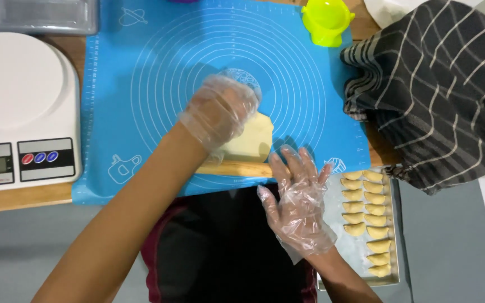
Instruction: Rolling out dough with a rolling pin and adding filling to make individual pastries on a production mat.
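Observation:
Both my hands wear clear plastic gloves. My left hand rests on a flat sheet of pale yellow dough lying on a blue silicone baking mat. A wooden rolling pin lies across the mat's near edge, just under the dough. My right hand is spread flat with fingers apart, its fingertips at the rolling pin's right end; it holds nothing.
A white kitchen scale stands left of the mat. A metal tray with several folded pastries sits at the right. A lime green plastic mould is at the mat's far edge. A dark striped cloth lies at the right.

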